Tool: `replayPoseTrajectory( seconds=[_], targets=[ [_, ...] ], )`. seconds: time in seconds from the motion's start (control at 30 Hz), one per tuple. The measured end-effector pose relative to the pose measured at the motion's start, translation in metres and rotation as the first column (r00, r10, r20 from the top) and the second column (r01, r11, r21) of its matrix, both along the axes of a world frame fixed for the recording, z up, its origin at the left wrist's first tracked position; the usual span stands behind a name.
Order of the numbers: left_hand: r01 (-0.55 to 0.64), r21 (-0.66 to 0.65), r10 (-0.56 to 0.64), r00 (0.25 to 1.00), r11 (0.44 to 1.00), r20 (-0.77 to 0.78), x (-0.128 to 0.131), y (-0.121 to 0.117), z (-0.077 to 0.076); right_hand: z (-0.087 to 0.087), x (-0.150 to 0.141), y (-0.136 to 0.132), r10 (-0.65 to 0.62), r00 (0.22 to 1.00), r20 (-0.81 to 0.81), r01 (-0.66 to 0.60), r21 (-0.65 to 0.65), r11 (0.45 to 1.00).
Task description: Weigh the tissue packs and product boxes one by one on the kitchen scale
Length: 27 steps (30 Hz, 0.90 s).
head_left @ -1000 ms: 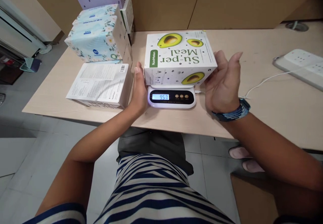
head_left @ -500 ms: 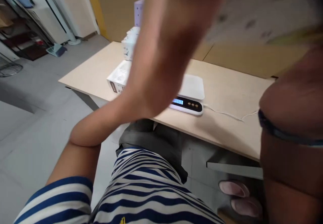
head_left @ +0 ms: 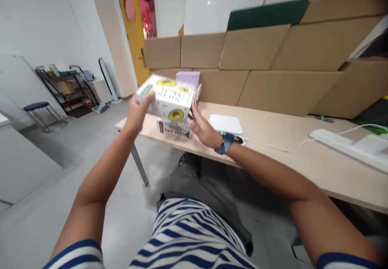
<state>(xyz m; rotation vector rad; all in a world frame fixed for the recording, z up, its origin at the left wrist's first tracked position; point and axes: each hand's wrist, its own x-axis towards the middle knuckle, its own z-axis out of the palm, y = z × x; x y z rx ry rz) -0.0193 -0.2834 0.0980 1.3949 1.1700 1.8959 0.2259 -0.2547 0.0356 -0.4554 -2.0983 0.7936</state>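
Observation:
Between my two hands I hold a white box with avocado pictures (head_left: 165, 100), raised above the left part of the table. My left hand (head_left: 138, 110) grips its left end, thumb on the top face. My right hand (head_left: 203, 126), a dark blue band at its wrist, presses against the right end. Below the held box a white carton with "Super Meal" lettering (head_left: 173, 129) rests near the table's front edge. To the right of it sits a white scale (head_left: 226, 124), its front partly hidden by my right wrist. Behind the held box stands a lilac box (head_left: 188, 77), partly covered.
Stacked cardboard boxes (head_left: 273, 89) form a wall along the back of the wooden table (head_left: 273, 127). A white power strip (head_left: 348, 147) lies at the right, with a thin cable running toward the scale. A stool (head_left: 38, 107) and a shelf (head_left: 69, 89) stand on the floor at left.
The blurred box close to the camera at upper right has come down to the left, above the carton. Both arms now reach forward, and the view has tilted up.

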Motion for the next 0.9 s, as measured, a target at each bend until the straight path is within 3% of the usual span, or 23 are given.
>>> replayPoseTrajectory(
  seconds=[0.07,0.17,0.3,0.47,0.77,0.9],
  targets=[
    [-0.002,-0.072,0.001,1.0,0.997,-0.012,-0.011,0.018,-0.026,-0.022,-0.003,0.004,-0.028,0.999,0.02,0.03,-0.108,0.994],
    [0.008,-0.176,-0.021,0.997,0.984,-0.072,-0.025,0.038,-0.05,-0.039,-0.007,0.013,-0.078,0.996,0.049,0.084,-0.128,0.988],
    [0.017,-0.288,-0.066,0.984,0.958,-0.163,-0.038,0.06,-0.062,-0.044,-0.006,0.029,-0.119,0.991,0.065,0.127,-0.143,0.982],
    [0.069,-0.35,-0.147,0.968,0.934,-0.202,-0.045,0.077,-0.076,-0.05,0.015,0.049,-0.119,0.983,0.14,0.139,-0.138,0.981],
    [0.118,-0.397,-0.205,0.961,0.91,-0.184,-0.091,0.09,-0.076,-0.04,0.07,0.051,-0.049,0.939,0.341,0.078,-0.072,0.994],
    [0.114,-0.398,-0.167,0.981,0.91,-0.103,-0.109,0.087,-0.067,-0.048,0.105,0.036,-0.235,0.932,0.275,0.266,-0.084,0.96]
  ],
)
